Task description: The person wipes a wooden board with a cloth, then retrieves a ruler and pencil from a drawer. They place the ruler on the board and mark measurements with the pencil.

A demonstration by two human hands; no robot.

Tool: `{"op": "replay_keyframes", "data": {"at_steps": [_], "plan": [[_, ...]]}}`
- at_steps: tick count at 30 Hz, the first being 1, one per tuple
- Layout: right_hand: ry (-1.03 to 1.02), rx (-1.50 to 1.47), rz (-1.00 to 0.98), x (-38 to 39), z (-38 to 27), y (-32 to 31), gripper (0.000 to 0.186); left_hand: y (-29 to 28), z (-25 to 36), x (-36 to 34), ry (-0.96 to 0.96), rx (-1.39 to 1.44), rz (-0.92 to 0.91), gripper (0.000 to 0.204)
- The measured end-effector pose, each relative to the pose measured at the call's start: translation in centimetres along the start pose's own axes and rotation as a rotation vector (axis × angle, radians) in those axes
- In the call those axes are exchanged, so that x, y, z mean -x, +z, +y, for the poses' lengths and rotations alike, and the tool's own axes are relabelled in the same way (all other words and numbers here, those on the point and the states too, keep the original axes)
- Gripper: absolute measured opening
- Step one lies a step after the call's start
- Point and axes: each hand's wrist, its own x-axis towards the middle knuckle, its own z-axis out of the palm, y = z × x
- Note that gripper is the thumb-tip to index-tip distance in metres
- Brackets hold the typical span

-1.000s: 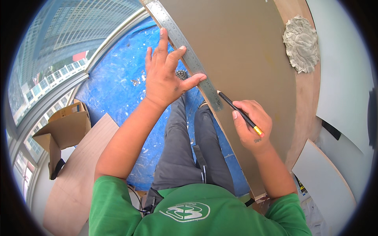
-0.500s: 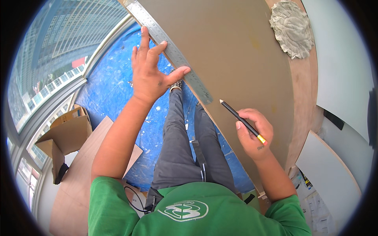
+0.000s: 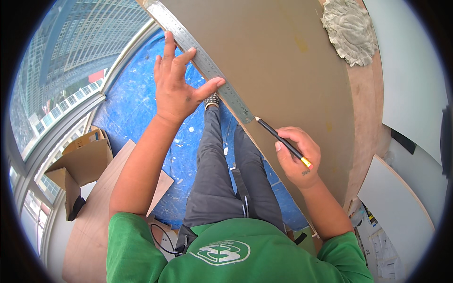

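Note:
A steel ruler (image 3: pixel 207 63) lies along the left edge of a brown board (image 3: pixel 283 66). My left hand (image 3: pixel 177 87) rests at that edge with its fingers spread; the thumb and fingertips touch the ruler. In my right hand (image 3: pixel 302 158) is a black pencil (image 3: pixel 281 139) with a yellow band and a reddish end, pinched between thumb and fingers. Its pale point sits just beside the ruler's near end. Whether the point touches the board, I cannot tell.
A crumpled grey cloth (image 3: pixel 350 32) lies at the board's far right. Blue sheeting (image 3: pixel 137 85) covers the floor around my legs. To the left are a cardboard box (image 3: pixel 85 162) and a wooden panel (image 3: pixel 104 207), below a window (image 3: pixel 71 61). A white panel (image 3: pixel 396 193) leans at right.
My right hand has shifted left and slightly up, bringing the pencil point closer to the ruler's near end. The left hand keeps its place on the ruler.

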Motion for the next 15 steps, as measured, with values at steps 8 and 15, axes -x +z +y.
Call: {"op": "replay_keyframes", "data": {"at_steps": [8,15], "plan": [[-0.069,0.003,0.021,-2.1,-0.4,1.7,0.026,-0.2,0.3,-0.2,-0.024,0.008,-0.01,0.087],[-0.104,-0.012,0.018,-4.5,0.2,3.4,0.027,-0.4,0.4,-0.3,-0.011,-0.016,-0.011,0.088]]}}
